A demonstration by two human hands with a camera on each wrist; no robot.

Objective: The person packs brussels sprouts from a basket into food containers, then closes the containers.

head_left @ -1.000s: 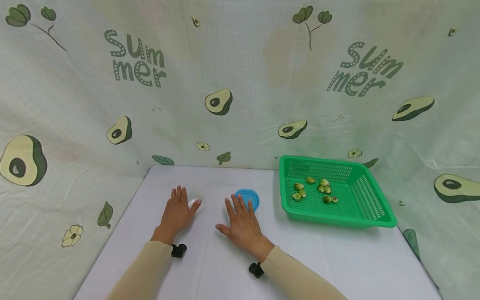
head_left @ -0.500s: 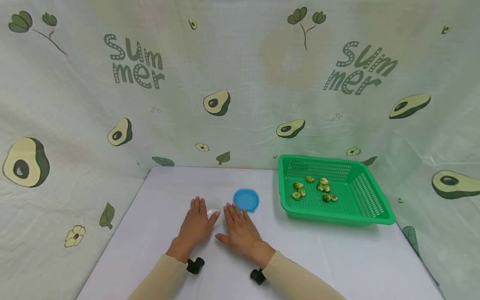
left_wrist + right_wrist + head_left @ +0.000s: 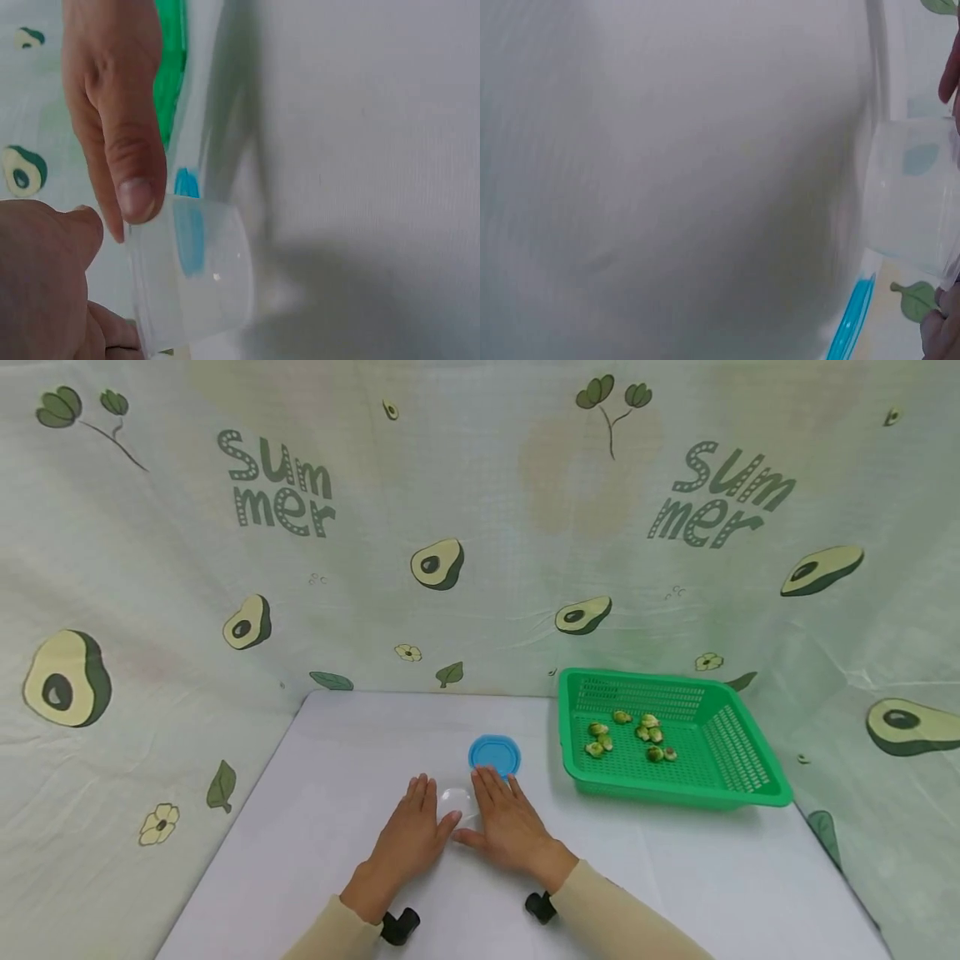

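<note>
A small clear plastic container (image 3: pixel 456 800) stands on the white table between the two hands, its wider rim upward. On its left side is the left hand (image 3: pixel 408 839), fingers straight and held together. Across from it lies the right hand (image 3: pixel 512 831), also with straight fingers and its thumb toward the left thumb. In the left wrist view the right thumb meets the container (image 3: pixel 199 277) at its rim; the left fingers lie along the near side. The right wrist view catches the container (image 3: pixel 911 195) at its edge. Just beyond the right fingertips sits a round blue lid (image 3: pixel 494 753).
At the right back stands a green perforated basket (image 3: pixel 678 795) with several Brussels sprouts (image 3: pixel 648 727) in it. A white sheet (image 3: pixel 510 635) printed with avocados and leaves hangs behind the table (image 3: pixel 390 727) and at its sides.
The left hand has moved right with the container beside it, up to the right hand. The right hand has shifted slightly right and now also touches the container. Lid and basket have not moved.
</note>
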